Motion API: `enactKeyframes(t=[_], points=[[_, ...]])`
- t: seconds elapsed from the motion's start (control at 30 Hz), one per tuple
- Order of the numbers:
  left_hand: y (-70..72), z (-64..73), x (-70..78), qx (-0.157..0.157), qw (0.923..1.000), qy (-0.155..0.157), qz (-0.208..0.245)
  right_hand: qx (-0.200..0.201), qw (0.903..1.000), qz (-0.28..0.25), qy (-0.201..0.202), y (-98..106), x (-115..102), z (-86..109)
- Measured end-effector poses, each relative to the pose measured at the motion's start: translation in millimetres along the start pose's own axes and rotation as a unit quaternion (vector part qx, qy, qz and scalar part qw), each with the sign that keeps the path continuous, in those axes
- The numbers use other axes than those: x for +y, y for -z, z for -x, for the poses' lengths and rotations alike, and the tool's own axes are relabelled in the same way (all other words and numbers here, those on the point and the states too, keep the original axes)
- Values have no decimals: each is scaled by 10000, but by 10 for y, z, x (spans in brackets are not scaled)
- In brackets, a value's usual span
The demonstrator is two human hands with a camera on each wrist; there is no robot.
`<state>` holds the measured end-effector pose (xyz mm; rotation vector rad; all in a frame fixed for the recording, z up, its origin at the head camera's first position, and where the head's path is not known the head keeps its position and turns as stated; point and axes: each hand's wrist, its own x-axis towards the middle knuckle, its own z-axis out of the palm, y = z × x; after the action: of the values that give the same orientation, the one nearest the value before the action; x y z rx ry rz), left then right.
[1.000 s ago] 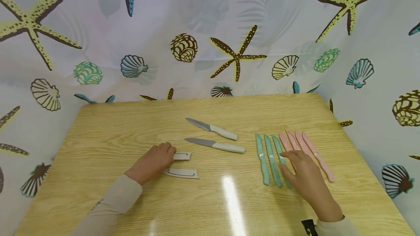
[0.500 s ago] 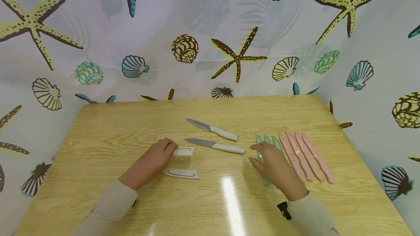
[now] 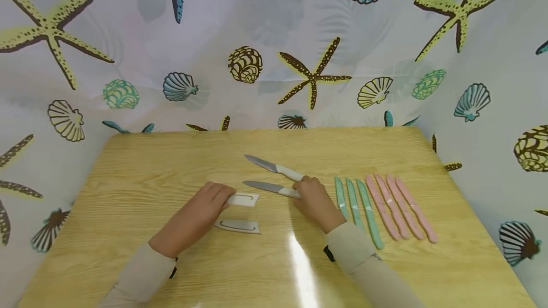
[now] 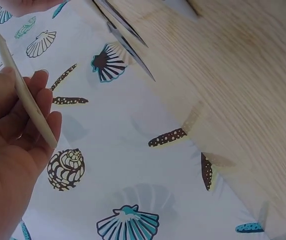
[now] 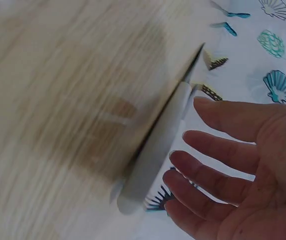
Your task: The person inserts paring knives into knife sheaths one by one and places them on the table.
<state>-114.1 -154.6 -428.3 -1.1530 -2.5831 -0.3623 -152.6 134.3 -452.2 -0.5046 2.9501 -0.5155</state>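
Note:
My left hand [image 3: 194, 215] pinches a white knife sheath [image 3: 245, 199] between thumb and fingers; the left wrist view shows the sheath [image 4: 29, 97] edge-on, lifted off the table. A second white sheath [image 3: 238, 226] lies just below that hand. Two white-handled knives lie mid-table, blades to the left: an upper knife [image 3: 262, 163] and a lower knife [image 3: 263, 186]. Over the end of the lower knife's handle is my right hand [image 3: 314, 201]. In the right wrist view, its fingers [image 5: 212, 150] are spread and apart beside a white handle [image 5: 155, 145].
Several green knives [image 3: 369, 213] and several pink knives [image 3: 411, 206] lie in a row at the right, under and beyond my right forearm. A shell-patterned cloth [image 3: 274, 51] hangs behind the wooden table [image 3: 162, 156] and along its sides.
From over the green and pink knives, my right hand has moved left to the white knife handles. My left hand has drawn the upper sheath slightly up and to the right.

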Motion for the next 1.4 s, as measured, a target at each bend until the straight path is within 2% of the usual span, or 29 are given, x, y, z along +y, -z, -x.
enactKeyframes(t=[0.27,0.43,0.6,0.77,0.87,1.07,1.4], points=[[-10,-1,63,206,9996,-155,65,-223,9994,264,-29,-118,-17,-69],[8,-1,73,201,9996,-153,119,-401,9989,220,32,-145,-10,-92],[26,-19,82,234,9994,-155,224,-417,9990,167,65,-151,8,-93],[35,-50,83,208,9993,-159,262,-389,9990,-91,-175,-149,52,-44],[33,-51,77,209,9994,-173,196,-269,9991,-172,-271,-142,77,9],[22,-19,52,315,9993,-186,105,124,9996,-140,-207,-82,97,158],[23,23,32,267,9995,-48,146,1119,9932,-180,250,-22,113,512]])
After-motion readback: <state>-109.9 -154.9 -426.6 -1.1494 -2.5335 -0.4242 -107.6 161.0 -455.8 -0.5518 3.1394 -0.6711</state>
